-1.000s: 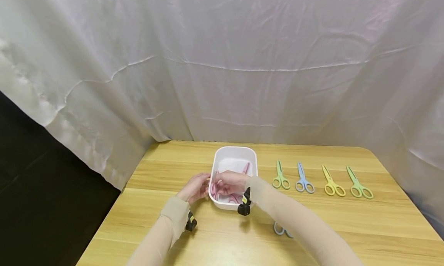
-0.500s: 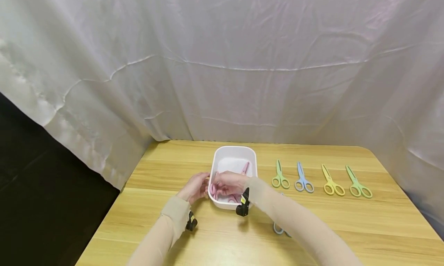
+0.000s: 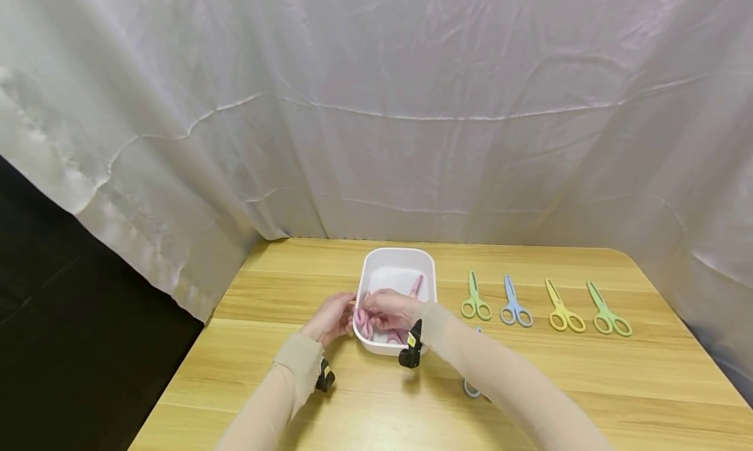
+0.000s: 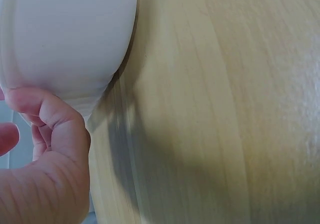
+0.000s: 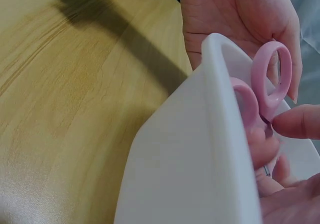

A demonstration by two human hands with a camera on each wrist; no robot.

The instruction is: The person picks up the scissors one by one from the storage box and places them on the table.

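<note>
A white box (image 3: 384, 350) on the wooden table holds pink scissors. My right hand (image 3: 391, 305) is inside it, pinching one pair of pink scissors (image 5: 270, 102) near the pivot between thumb and fingers. Their ring handles point up over the rim at the near left corner. The second pair of pink scissors (image 3: 416, 284) lies in the box, partly hidden by that hand. Beside the box's left wall is my left hand (image 3: 331, 318); in the left wrist view its bent index finger (image 4: 30, 101) touches the white wall, with the thumb apart from it.
Right of the box, green scissors (image 3: 473, 289), blue scissors (image 3: 510, 291), yellow scissors (image 3: 555, 297) and another green pair of scissors (image 3: 597, 299) lie in a row. Grey-blue scissors (image 3: 467, 388) are mostly hidden under the right forearm. A pale curtain (image 3: 412, 163) hangs behind the table.
In the right hand, the pink scissors have turned slightly and their handles show more at the box's near left corner. The left hand and the box stay in place.
</note>
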